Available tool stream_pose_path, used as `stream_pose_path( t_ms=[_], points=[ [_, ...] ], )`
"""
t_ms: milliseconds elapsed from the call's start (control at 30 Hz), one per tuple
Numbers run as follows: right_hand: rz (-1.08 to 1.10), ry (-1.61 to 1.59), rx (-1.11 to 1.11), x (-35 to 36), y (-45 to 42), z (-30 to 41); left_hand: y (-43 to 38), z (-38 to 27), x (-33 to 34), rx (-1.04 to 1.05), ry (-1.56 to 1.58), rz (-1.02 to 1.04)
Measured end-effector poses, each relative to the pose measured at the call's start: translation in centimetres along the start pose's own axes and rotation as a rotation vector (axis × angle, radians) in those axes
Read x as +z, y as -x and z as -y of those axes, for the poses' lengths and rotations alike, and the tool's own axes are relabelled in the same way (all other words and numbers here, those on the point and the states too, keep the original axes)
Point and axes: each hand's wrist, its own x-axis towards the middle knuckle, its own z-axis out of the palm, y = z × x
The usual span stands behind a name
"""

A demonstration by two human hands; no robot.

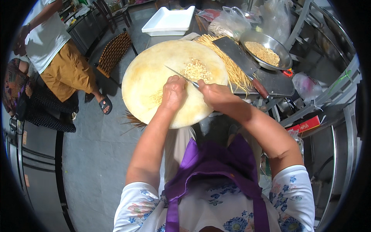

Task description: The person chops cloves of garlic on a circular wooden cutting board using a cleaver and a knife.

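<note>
My right hand [214,94] grips the handle of a knife [185,77], whose blade points up and left over a round, pale chopping board [145,66]. Close by the blade, my left hand [174,91] presses with curled fingers on a bundle of thin, pale yellow strands [156,97], which stick out on its left. Just beyond the blade lies a pile of small chopped pieces [197,69]. More long strands [232,69] lie at the right of the board, with a broad cleaver [237,53] resting across them. What my left fingers cover is hidden.
A steel bowl [285,55] of chopped pieces stands at the right, with plastic bags [230,23] behind it. Stacked white trays [169,21] are at the back. A metal rack [327,95] stands far right. A person [55,49] stands at the left near a woven chair [114,53].
</note>
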Motion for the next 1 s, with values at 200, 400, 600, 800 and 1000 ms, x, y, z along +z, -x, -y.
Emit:
stream_pose_path(
  t_ms=[200,400,600,800,1000],
  points=[
    [0.086,0.056,0.021,-2.7,3.7,-1.0,0.2,0.3,-0.1,-0.039,-0.028,-0.017],
    [0.126,-0.017,0.227,-3.1,4.6,-0.3,0.3,0.2,0.2,-0.055,-0.035,-0.041],
    [0.242,-0.085,0.275,-3.6,4.5,0.7,0.0,-0.1,-0.2,-0.056,-0.055,-0.023],
    [0.328,-0.070,0.333,-3.3,3.4,1.7,0.1,0.4,0.0,-0.048,-0.027,-0.011],
    [0.028,-0.131,0.011,0.1,-0.7,0.5,-0.1,0.1,-0.2,-0.062,-0.046,0.042]
  ],
)
